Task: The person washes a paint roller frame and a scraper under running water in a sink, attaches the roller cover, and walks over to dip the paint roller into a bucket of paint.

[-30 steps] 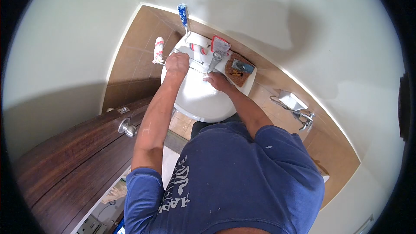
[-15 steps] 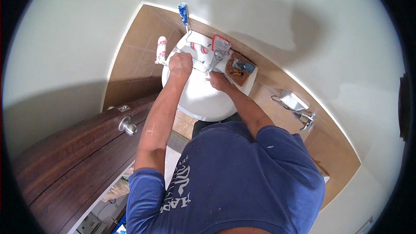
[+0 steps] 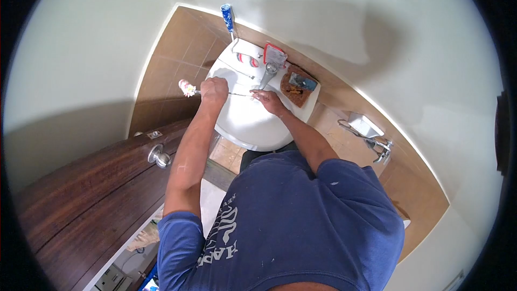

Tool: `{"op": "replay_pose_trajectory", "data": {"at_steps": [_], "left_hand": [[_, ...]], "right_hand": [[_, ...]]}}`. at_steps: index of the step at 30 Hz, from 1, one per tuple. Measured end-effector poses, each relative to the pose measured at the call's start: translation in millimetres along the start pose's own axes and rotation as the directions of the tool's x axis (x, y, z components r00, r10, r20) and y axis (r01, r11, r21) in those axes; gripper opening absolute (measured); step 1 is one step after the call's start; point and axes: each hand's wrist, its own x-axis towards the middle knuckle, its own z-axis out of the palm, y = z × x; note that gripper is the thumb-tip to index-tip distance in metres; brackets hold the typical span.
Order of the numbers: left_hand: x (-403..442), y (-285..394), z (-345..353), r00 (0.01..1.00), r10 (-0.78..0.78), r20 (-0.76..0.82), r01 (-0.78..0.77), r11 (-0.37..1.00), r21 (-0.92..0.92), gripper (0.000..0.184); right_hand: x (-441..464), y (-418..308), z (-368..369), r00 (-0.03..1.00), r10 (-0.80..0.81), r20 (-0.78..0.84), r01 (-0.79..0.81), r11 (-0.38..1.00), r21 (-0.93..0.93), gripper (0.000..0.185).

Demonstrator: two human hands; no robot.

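well, from where i stand, both hands are at work on a small roller (image 3: 186, 88) held out over the washbasin (image 3: 252, 128). the left hand (image 3: 214, 91) is curled tight around it, with the fluffy end sticking out to that hand's left and the thin rod (image 3: 238, 95) running out to its right. the right hand (image 3: 265, 99) has its fingers drawn in at the rod's far end; whether they pinch it or merely touch it, i cannot tell. the tap (image 3: 267, 77) stands just beyond the right hand, and a brown pad (image 3: 298, 101) lies to that hand's right. a striped sleeve (image 3: 247, 60) rests on the rim, farther off beyond the left hand. i'd judge the step to be two-handed handling of the roller, and the next move seems to call for a firm left grip, a steady right hand and some care around the tap.
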Motion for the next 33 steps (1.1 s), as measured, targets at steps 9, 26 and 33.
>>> {"op": "replay_pose_trajectory", "data": {"at_steps": [9,26,33], "left_hand": [[-18.1,-28.0,25.7,0.996,-0.093,0.019,0.094,0.987,-0.133,0.024],[-25.9,-18.5,36.5,0.993,-0.069,0.099,0.086,0.981,-0.175,0.027],[-30.8,-10.1,23.5,0.990,-0.066,0.124,0.085,0.983,-0.161,0.028]], "right_hand": [[13.7,66.5,14.5,0.889,0.380,0.255,-0.335,0.161,0.928,0.027],[-5.3,-3.4,12.0,0.704,0.710,0.000,-0.447,0.443,0.777,0.028],[-3.4,-15.2,39.2,0.440,0.842,-0.313,-0.491,0.517,0.701,0.040]]}}
